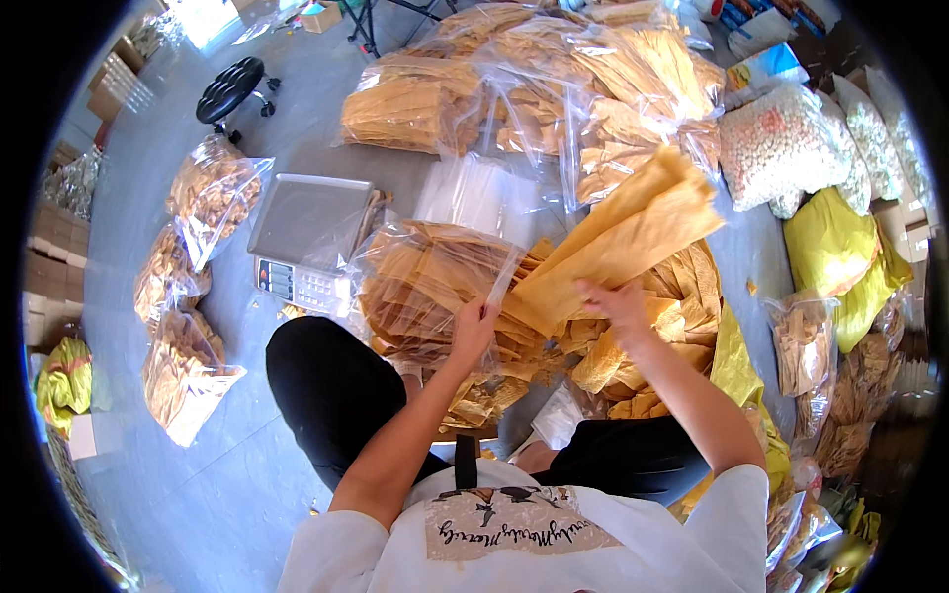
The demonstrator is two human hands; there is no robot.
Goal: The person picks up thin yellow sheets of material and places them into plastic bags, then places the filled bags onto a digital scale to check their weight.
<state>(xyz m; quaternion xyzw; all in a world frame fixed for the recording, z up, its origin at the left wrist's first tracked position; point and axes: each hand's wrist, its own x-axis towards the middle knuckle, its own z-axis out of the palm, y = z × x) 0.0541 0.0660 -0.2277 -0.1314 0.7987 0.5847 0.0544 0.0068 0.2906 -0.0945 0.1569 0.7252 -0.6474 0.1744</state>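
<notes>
My left hand (474,325) pinches the mouth edge of a clear plastic bag (422,285), which lies on its side and is packed with stacked yellow-brown dried sheets that look like tofu skin. In my right hand (614,310) is a large folded dried sheet (623,230), raised at a slant and blurred at its far end. Its lower end meets the sheets at the bag's mouth. Below and to the right of that hand, more loose dried sheets (678,319) are heaped on a yellow woven sack (734,363). Broken pieces (482,400) lie between my knees.
A digital scale (311,215) stands left of the bag, near a stack of clear plastic bags (474,193). Filled bags (415,107) cover the floor ahead; several more (185,370) line the left. A black wheeled stool (231,89) and white-filled sacks (782,144) stand farther out.
</notes>
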